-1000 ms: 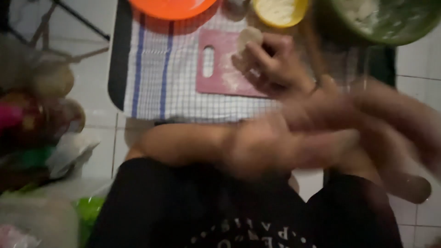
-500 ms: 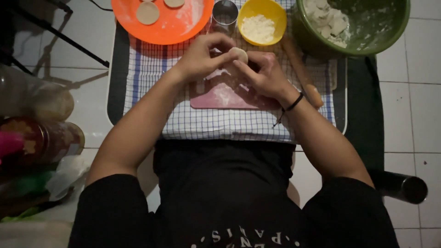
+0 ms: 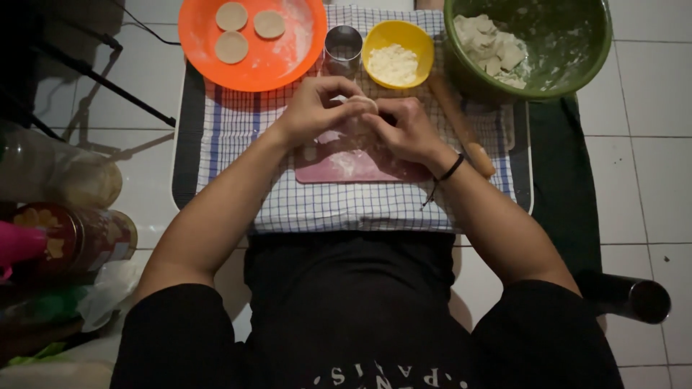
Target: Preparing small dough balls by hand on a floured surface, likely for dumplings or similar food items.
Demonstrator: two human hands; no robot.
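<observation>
Now, step in hand: both hands meet over the pink cutting board, working a small piece of dough between the fingertips.
Left hand: fingers curled closed around the dough, pinching its near edge.
Right hand: fingers bent in, pressing the dough from the other side; a dark band sits at the wrist.
Dough: held just above the board's far edge, not resting on it.
Beyond the board: orange plate with three flat dough rounds, metal ring cutter, yellow bowl of flour, green bowl of cut dough pieces.
Right of the board: wooden rolling pin, lying on the checked cloth.
Doing it well: likely needs even, light pressure from both sides so the piece stays round, and floured fingers to stop sticking.
</observation>
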